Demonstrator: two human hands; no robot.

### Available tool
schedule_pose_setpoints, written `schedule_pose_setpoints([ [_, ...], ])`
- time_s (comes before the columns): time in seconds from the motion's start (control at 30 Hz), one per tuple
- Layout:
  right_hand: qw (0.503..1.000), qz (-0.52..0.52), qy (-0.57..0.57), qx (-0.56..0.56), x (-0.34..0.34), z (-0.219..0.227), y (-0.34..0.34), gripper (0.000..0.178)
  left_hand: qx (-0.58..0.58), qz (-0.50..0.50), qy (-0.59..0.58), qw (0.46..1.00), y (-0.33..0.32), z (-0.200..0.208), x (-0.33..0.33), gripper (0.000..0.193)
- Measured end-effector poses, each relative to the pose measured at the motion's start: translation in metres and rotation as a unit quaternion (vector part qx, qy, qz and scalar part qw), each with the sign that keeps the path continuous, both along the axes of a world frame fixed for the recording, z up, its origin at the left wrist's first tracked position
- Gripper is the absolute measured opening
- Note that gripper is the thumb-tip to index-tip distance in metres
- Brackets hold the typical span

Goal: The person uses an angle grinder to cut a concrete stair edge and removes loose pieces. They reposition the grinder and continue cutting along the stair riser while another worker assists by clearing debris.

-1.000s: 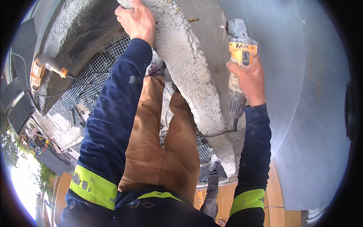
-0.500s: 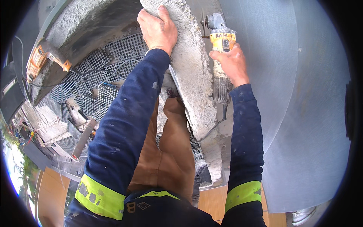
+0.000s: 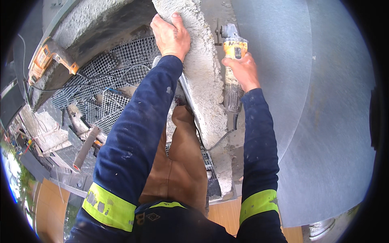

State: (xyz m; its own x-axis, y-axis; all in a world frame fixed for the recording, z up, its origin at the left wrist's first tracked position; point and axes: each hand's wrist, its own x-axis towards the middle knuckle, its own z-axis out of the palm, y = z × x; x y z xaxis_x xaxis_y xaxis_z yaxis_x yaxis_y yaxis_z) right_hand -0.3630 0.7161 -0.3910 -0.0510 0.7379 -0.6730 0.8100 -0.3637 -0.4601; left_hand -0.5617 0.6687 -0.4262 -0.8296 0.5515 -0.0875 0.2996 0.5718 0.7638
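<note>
My right hand (image 3: 243, 72) is wrapped round the body of a yellow and grey angle grinder (image 3: 234, 83), thumb across its top. The grinder's head points away from me, and its thin disc (image 3: 218, 32) stands edge-on beside the right side of a rough, pale concrete edge (image 3: 201, 69). Whether the disc touches the concrete I cannot tell. The grinder's cord trails back toward me over the concrete. Farther up, my left hand (image 3: 172, 37) grips the left side of that concrete edge, its fingers bent over the side and partly hidden.
An orange and black corded power tool (image 3: 45, 60) rests on the concrete rim at left. Perforated plastic panels (image 3: 133, 50), cables and a tube (image 3: 86, 148) lie in the hollow. A large smooth grey surface (image 3: 324, 121) spreads at right. A white shoe (image 3: 321, 229) shows lower right.
The grinder in my right hand has shifted slightly left, closer to the concrete edge. My left hand keeps its hold on the concrete, and the view has moved a little.
</note>
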Motion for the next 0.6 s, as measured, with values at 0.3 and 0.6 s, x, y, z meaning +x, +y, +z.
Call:
schedule_pose_setpoints([
  [0.3, 1.0, 0.022, -0.016, -0.009, -0.002, 0.005, 0.001, 0.055, 0.015, -0.003, 0.02, 1.0, -0.001, -0.005, -0.002, 0.056],
  [0.6, 1.0, 0.024, -0.01, -0.013, -0.005, 0.007, 0.002, 0.054, 0.002, -0.008, 0.006, 1.0, -0.001, -0.001, -0.003, 0.063],
])
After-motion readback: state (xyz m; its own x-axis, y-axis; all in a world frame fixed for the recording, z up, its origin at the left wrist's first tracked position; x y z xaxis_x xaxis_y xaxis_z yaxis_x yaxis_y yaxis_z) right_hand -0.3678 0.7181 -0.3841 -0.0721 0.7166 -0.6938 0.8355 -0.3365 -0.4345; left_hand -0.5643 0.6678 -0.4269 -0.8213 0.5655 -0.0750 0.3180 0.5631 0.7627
